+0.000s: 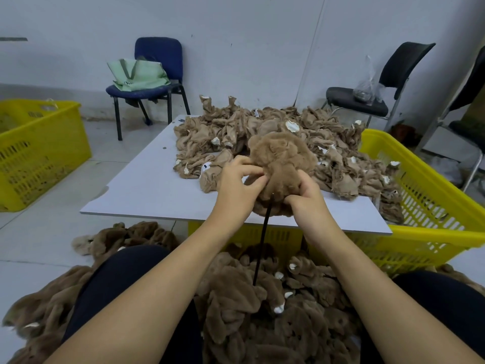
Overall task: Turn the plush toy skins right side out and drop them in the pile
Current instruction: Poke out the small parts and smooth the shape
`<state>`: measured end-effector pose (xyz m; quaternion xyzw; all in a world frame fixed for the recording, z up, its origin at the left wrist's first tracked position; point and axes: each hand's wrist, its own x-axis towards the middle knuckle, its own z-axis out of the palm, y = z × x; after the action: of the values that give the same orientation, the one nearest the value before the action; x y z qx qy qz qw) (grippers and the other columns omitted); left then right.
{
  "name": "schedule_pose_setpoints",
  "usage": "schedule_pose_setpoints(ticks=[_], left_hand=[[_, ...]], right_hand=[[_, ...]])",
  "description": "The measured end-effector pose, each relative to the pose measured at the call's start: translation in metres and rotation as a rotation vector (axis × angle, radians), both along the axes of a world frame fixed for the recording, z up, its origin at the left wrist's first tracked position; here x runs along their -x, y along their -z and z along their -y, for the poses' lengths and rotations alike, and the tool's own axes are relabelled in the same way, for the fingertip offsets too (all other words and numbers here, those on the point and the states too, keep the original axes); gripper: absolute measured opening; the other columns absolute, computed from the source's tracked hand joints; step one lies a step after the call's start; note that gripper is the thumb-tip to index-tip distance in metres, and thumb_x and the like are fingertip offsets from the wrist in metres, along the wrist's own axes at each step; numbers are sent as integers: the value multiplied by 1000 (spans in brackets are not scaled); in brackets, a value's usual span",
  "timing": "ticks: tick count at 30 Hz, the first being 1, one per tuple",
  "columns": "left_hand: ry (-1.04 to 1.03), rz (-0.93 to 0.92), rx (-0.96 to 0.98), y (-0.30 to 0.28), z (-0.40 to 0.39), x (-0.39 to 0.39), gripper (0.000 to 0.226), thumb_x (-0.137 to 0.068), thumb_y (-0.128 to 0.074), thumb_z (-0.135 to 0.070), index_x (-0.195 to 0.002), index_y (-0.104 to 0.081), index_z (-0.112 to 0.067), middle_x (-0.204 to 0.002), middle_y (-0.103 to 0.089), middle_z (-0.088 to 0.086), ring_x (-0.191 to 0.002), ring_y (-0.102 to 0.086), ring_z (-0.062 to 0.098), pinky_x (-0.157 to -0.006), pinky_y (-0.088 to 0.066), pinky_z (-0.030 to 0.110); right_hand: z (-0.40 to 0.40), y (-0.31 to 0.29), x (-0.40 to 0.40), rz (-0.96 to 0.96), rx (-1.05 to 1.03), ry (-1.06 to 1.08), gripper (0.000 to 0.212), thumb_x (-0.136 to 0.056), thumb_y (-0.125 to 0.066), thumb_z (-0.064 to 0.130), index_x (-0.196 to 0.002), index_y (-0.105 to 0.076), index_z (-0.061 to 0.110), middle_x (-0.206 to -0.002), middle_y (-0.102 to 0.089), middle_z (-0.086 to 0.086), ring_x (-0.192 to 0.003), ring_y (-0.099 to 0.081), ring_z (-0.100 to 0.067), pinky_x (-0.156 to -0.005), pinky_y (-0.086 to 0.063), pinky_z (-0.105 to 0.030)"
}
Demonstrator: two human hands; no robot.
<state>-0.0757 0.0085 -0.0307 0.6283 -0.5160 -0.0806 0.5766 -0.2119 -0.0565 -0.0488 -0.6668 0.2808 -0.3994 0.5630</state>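
Note:
A brown furry plush skin (pixel 282 158) is held up over the near edge of the white table (pixel 147 185). My left hand (pixel 240 182) pinches its left side and my right hand (pixel 305 198) grips its lower part. A thin black rod (pixel 262 240) runs from the skin down between my knees. Behind it on the table lies a heap of inside-out tan skins (pixel 262 130). A pile of furry, right-side-out skins (pixel 262 311) covers the floor between my legs.
A yellow crate (pixel 433 195) stands at the table's right and under it, another yellow crate (pixel 39 153) at the far left. A blue chair with a green bag (pixel 136 74) and a black chair (pixel 367 101) stand by the wall.

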Motion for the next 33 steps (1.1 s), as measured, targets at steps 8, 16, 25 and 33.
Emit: schedule_pose_setpoints(ticks=[8,16,25,33], left_hand=[[79,-317,-79,0,4,-5,20,-89,-68,3,-77,-76,-11,-108,-66,-6,-101,-63,2,-80,-54,19],[-52,-175,165,-14,-2,-26,19,-85,-74,-1,-67,-72,-7,-106,-61,-8,-108,-55,-7,-95,-49,25],[217,-191,-141,1,-3,-4,33,-91,-74,-27,-108,-47,-34,-97,-60,-5,-71,-63,-9,-53,-49,12],[106,-404,-25,-1,3,-10,19,-89,-78,-21,-101,-67,-13,-89,-71,-12,-82,-68,-6,-64,-52,13]], right_hand=[[3,-6,-1,-156,152,-69,47,-85,-44,-19,-105,-63,19,-102,-69,-4,-97,-68,-18,-82,-60,-47],[14,-15,6,-74,108,36,43,-88,-50,-15,-101,-69,21,-102,-71,-5,-95,-72,-19,-71,-61,-30],[9,-6,1,270,-360,-29,21,-100,-51,-3,-116,-64,2,-102,-76,-17,-89,-74,-24,-71,-61,-31],[1,-5,-9,271,-540,61,25,-101,-61,26,-121,-64,10,-103,-77,-13,-85,-76,-23,-61,-59,-31]])
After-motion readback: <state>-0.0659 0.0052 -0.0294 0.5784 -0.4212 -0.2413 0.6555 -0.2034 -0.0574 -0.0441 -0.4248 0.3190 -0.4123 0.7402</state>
